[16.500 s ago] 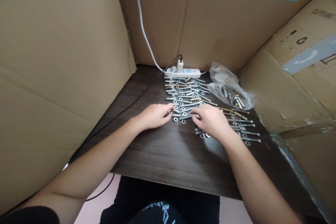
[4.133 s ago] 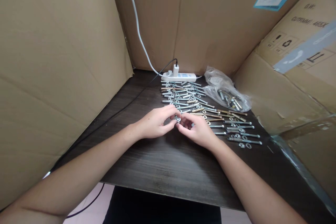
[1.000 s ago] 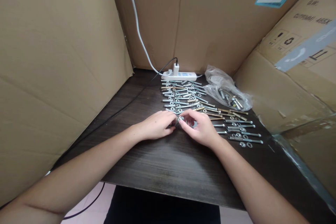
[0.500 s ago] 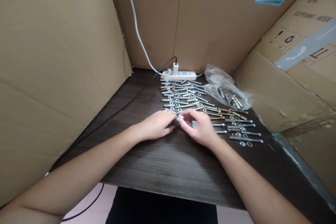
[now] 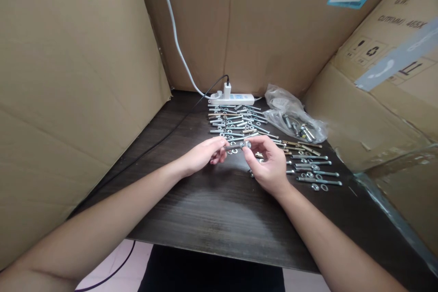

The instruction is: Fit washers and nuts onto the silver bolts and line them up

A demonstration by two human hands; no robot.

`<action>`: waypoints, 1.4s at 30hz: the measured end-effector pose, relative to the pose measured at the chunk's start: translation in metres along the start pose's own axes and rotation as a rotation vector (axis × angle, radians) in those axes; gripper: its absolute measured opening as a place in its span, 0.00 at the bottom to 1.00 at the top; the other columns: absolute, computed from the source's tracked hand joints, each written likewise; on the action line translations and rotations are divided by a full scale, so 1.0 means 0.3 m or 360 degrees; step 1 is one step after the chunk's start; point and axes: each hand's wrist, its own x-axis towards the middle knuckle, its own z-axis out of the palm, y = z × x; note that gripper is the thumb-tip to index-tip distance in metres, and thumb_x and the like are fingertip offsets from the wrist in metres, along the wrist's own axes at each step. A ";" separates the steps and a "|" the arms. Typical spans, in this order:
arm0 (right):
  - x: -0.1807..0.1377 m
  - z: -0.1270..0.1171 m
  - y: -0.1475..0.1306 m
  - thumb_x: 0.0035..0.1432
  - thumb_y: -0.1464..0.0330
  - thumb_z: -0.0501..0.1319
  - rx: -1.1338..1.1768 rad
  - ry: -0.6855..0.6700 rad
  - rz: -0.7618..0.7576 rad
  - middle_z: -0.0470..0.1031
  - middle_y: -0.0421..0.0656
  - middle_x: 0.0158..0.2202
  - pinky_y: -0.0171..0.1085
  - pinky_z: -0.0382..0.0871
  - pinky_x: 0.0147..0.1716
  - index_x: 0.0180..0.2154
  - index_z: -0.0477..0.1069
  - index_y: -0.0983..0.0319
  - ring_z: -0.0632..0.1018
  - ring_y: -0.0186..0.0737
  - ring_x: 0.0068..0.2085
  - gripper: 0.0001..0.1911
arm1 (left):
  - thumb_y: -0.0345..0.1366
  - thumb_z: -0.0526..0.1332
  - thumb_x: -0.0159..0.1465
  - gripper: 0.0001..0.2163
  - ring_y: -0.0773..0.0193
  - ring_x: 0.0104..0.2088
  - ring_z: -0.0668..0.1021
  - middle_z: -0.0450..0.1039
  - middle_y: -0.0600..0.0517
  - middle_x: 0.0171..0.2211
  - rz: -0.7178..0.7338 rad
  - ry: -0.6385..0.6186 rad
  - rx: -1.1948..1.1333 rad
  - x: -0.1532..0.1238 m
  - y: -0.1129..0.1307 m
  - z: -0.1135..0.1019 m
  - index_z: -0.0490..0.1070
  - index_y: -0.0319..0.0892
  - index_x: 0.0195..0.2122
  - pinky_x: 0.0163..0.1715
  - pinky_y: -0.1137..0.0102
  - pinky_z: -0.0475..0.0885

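Observation:
Between my hands is a grey metal bolt [image 5: 234,147], lying roughly level above the table. My left hand [image 5: 205,154] pinches its left end with thumb and fingers. At the other end, my right hand [image 5: 267,162] grips a shiny nut [image 5: 246,144], perhaps with a washer; I cannot tell how far it sits on the bolt. Just beyond and below the bolt lie several loose washers and nuts. Rows of long bolts and sleeves [image 5: 227,129] spread out behind my hands, and more bolts [image 5: 318,182] lie to the right.
A clear plastic bag [image 5: 290,109] with metal fittings lies at the back right. Behind the rows stands a white power strip [image 5: 236,99] with a plug and cables. A black cable [image 5: 164,139] crosses the dark table [image 5: 205,223] on the left. Cardboard walls [image 5: 191,23] enclose three sides.
My hands have moved apart, and the bolt between them now shows lengthwise. The nut has shifted right with my right hand.

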 end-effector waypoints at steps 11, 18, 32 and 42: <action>0.003 -0.001 0.010 0.58 0.66 0.59 -0.0012 -0.0060 0.0006 0.71 0.40 0.28 0.36 0.70 0.30 0.39 0.68 0.60 0.72 0.35 0.29 0.07 | 0.48 0.52 0.66 0.19 0.75 0.17 0.51 0.47 0.60 0.18 -0.0092 -0.0080 -0.0481 0.010 -0.018 -0.011 0.54 0.40 0.23 0.17 0.76 0.46; 0.018 -0.006 0.030 0.61 0.63 0.56 -0.0127 -0.0274 0.0119 0.69 0.39 0.27 0.33 0.65 0.29 0.34 0.65 0.60 0.70 0.34 0.27 0.07 | 0.42 0.55 0.65 0.14 0.76 0.18 0.53 0.51 0.59 0.23 0.0087 0.0080 -0.0505 0.008 -0.002 -0.018 0.52 0.41 0.28 0.18 0.77 0.47; 0.007 0.014 0.086 0.66 0.55 0.46 0.0256 -0.0465 0.0387 0.60 0.36 0.21 0.33 0.60 0.23 0.26 0.56 0.59 0.64 0.33 0.23 0.20 | 0.43 0.50 0.66 0.11 0.72 0.22 0.56 0.54 0.57 0.24 0.0334 0.0191 0.0041 0.005 -0.009 -0.021 0.61 0.40 0.33 0.21 0.75 0.52; 0.006 0.016 0.083 0.65 0.54 0.47 0.0341 -0.0482 0.0450 0.60 0.37 0.23 0.32 0.60 0.23 0.27 0.58 0.60 0.64 0.32 0.24 0.20 | 0.47 0.49 0.66 0.17 0.70 0.23 0.58 0.54 0.56 0.22 0.0412 0.0240 0.0429 0.000 -0.008 -0.023 0.56 0.41 0.25 0.23 0.73 0.56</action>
